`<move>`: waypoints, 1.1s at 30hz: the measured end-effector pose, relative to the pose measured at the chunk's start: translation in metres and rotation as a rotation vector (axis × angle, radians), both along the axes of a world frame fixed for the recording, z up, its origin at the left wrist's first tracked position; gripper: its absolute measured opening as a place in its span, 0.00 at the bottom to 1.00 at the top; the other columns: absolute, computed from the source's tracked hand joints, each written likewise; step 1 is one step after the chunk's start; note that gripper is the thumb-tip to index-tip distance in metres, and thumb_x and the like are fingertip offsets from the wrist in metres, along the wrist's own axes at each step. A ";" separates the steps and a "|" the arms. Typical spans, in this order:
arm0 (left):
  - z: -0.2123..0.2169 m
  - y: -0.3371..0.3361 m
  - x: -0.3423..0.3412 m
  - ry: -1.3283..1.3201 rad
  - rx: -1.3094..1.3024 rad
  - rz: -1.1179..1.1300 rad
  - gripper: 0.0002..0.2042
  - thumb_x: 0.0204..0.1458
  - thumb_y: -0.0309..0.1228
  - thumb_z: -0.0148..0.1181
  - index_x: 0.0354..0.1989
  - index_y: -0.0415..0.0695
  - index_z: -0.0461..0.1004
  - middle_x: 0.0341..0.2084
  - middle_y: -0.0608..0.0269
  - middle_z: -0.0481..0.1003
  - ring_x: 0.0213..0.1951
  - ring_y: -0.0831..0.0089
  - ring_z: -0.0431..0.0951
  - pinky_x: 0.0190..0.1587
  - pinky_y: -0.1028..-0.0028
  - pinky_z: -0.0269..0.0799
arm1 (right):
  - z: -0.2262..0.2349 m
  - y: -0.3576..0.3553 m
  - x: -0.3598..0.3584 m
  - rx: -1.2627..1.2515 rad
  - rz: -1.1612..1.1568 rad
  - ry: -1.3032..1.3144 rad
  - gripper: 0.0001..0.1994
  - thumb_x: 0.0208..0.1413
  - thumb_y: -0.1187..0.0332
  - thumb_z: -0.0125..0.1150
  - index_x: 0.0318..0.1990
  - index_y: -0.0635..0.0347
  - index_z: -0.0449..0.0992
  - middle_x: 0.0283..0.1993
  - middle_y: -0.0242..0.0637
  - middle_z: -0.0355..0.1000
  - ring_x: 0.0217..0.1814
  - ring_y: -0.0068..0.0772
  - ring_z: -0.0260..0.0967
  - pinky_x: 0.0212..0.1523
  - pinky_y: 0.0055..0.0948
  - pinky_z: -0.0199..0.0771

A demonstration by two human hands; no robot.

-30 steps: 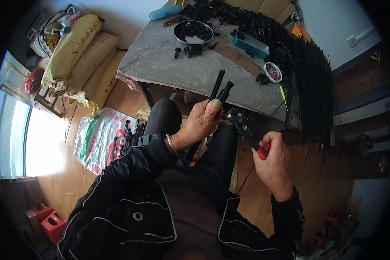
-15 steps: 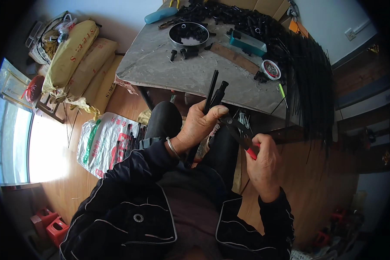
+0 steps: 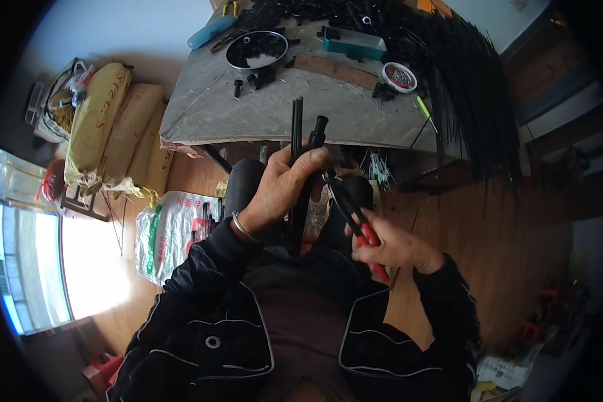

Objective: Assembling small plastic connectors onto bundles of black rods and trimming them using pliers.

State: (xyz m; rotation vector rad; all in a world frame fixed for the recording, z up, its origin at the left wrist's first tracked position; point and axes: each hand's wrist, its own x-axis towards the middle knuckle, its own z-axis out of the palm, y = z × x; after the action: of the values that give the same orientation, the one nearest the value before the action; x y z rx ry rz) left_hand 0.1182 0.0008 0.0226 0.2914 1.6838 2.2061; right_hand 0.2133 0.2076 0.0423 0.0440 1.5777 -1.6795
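Observation:
My left hand (image 3: 275, 184) is closed around a bundle of thin black rods (image 3: 297, 127), which stand nearly upright above my lap. A thicker black tube with a ribbed head (image 3: 319, 128) is in the same hand, with my thumb across it. In my right hand (image 3: 405, 242) is a pair of pliers with red grips (image 3: 367, 234), my fingers wrapped round the handles. The dark jaws of the pliers are beside the left thumb, close to the tube. Whether they bite on anything is too small to tell.
Ahead stands a grey table (image 3: 201, 110) with a round metal pan (image 3: 256, 52), a teal box (image 3: 355, 47), a white bowl of small metal parts (image 3: 399, 78) and a heap of long black strips (image 3: 479, 100). Yellow sacks (image 3: 100, 107) lean at the left. A white plastic bag (image 3: 171, 234) lies on the floor.
My right hand has turned and moved down, swinging the pliers steeper, with both red grips now showing. The jaws are nearer the left hand. The whole view has shifted; the left hand keeps its hold.

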 end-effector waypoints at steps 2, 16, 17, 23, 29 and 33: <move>0.003 -0.003 -0.003 0.032 -0.041 -0.032 0.18 0.64 0.44 0.47 0.32 0.40 0.72 0.15 0.70 0.69 0.14 0.82 0.66 0.18 0.81 0.62 | -0.023 0.002 0.002 0.447 -0.086 0.762 0.13 0.53 0.74 0.57 0.47 0.63 0.68 0.39 0.37 0.73 0.23 0.24 0.69 0.23 0.23 0.73; -0.011 0.001 0.007 0.029 0.048 0.041 0.22 0.61 0.51 0.49 0.31 0.40 0.71 0.14 0.71 0.65 0.12 0.85 0.63 0.15 0.82 0.55 | 0.009 0.002 0.009 0.271 -0.237 0.519 0.12 0.57 0.74 0.56 0.48 0.66 0.68 0.41 0.33 0.71 0.38 0.19 0.70 0.40 0.16 0.71; -0.014 0.001 0.005 0.036 0.059 0.039 0.22 0.61 0.51 0.50 0.31 0.40 0.72 0.14 0.71 0.66 0.12 0.84 0.63 0.15 0.82 0.56 | 0.011 0.010 0.008 0.197 -0.190 0.398 0.10 0.58 0.72 0.56 0.45 0.65 0.69 0.38 0.35 0.73 0.31 0.22 0.71 0.32 0.19 0.72; -0.004 0.009 0.011 0.165 0.067 0.074 0.21 0.61 0.48 0.50 0.33 0.40 0.75 0.20 0.71 0.71 0.22 0.86 0.68 0.23 0.82 0.63 | 0.001 0.013 0.022 -0.164 -0.089 -0.148 0.09 0.54 0.69 0.58 0.40 0.62 0.69 0.27 0.32 0.69 0.17 0.25 0.68 0.18 0.24 0.69; -0.010 0.001 0.010 0.145 0.027 0.047 0.22 0.61 0.50 0.51 0.33 0.40 0.74 0.21 0.71 0.70 0.21 0.87 0.67 0.22 0.83 0.61 | 0.000 0.012 0.006 0.450 -0.134 0.910 0.17 0.57 0.74 0.54 0.53 0.65 0.64 0.37 0.40 0.73 0.26 0.27 0.72 0.30 0.24 0.74; -0.017 -0.003 0.004 0.094 0.111 -0.028 0.25 0.59 0.55 0.50 0.34 0.40 0.73 0.20 0.72 0.69 0.17 0.87 0.65 0.19 0.84 0.59 | 0.008 0.006 0.021 -0.125 -0.306 -0.084 0.21 0.58 0.54 0.60 0.45 0.64 0.66 0.27 0.39 0.71 0.20 0.27 0.69 0.22 0.23 0.71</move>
State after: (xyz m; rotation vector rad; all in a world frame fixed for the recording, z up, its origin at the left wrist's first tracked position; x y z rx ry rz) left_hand 0.1227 -0.0025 0.0059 0.4510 1.5958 2.3020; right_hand 0.2345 0.2131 0.0507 0.3016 1.4547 -1.9819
